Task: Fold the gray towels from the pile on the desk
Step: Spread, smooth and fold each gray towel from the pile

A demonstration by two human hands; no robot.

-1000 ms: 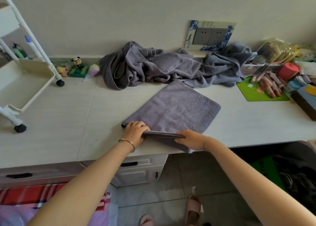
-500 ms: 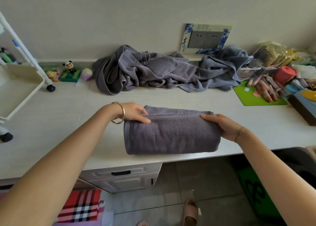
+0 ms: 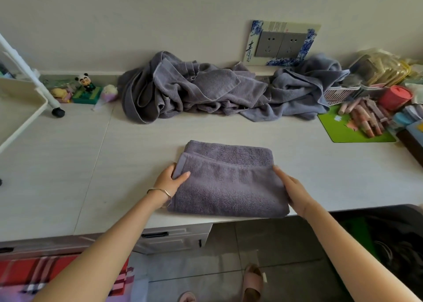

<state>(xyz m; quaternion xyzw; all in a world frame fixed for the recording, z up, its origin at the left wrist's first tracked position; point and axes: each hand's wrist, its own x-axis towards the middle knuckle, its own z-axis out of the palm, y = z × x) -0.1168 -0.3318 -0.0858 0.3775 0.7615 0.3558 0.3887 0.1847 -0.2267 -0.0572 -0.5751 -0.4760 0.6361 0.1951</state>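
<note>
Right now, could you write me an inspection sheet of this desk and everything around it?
Surface: pale wood-grain desk.
Job's things: folded gray terry towel at the front edge; crumpled pile of gray towels against the wall.
Clutter: small panda figurine, green mat, red round tub, white trolley.
Grippers: left hand pinches the folded towel's left edge; right hand lies flat against its right edge.
Cables: nothing seen.
Surroundings: gray double wall socket, tiled floor.

Left hand (image 3: 170, 182) and right hand (image 3: 295, 190) slid along the towel (image 3: 229, 187), far edge to ends.
</note>
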